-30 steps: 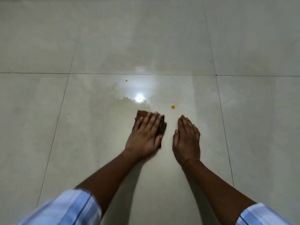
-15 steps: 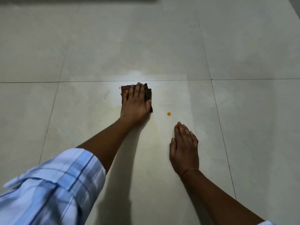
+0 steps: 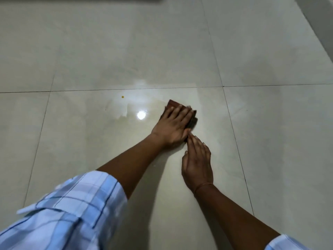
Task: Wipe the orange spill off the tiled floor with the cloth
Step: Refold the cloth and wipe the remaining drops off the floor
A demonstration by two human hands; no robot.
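Observation:
My left hand (image 3: 173,126) lies flat on a folded dark brown cloth (image 3: 172,104) and presses it against the pale floor tile (image 3: 90,141). Only the cloth's far corner and right edge show past my fingers. My right hand (image 3: 197,164) rests flat on the tile just behind and right of the left hand, fingers together, holding nothing. One small orange drop (image 3: 122,96) sits on the tile to the left of the cloth, near the grout line. A wet sheen with a bright light reflection (image 3: 141,115) lies between the drop and the cloth.
Large glossy cream tiles with thin dark grout lines (image 3: 236,145) stretch all around. A darker strip (image 3: 317,33) runs along the top right corner. My blue checked sleeve (image 3: 72,210) fills the lower left.
My left hand has slid the cloth to the right, over the spot where the second orange drop lay; that drop no longer shows. The right hand has stayed put.

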